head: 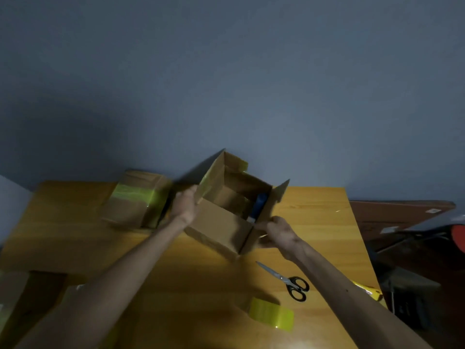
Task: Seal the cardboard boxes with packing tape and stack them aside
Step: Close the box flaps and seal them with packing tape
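Brown open box [221, 222] sits between two hands, flaps up, not yet taped.
The left hand [185, 205] lies flat, fingers straight, pressing on the box's left wall. The right hand [274, 231] curls round the right wall near the front corner and pinches it. A blue thing [260, 206] lies inside, between the two hands. I think the box is light; its walls look stiff but the flaps bend easily, so it is best held low on the walls, not by the flaps. A taped box [137, 197] sits just past the left hand. The scissors [289, 280] and a tape roll [271, 314] lie on the table [327, 222] behind the right wrist, nearer the person.
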